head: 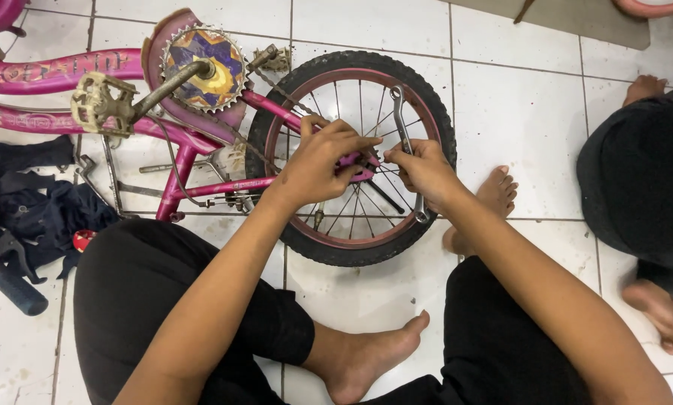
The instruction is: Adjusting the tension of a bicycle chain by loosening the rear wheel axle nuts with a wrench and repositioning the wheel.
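Both hands (374,161) inside wheel (291,105) rim (spokes close)

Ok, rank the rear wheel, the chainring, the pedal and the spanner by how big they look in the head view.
1. Rear wheel, clearly largest.
2. Spanner, longest after the wheel, though thin.
3. Chainring.
4. Pedal, smallest, though it sits nearer the camera, so unsure.
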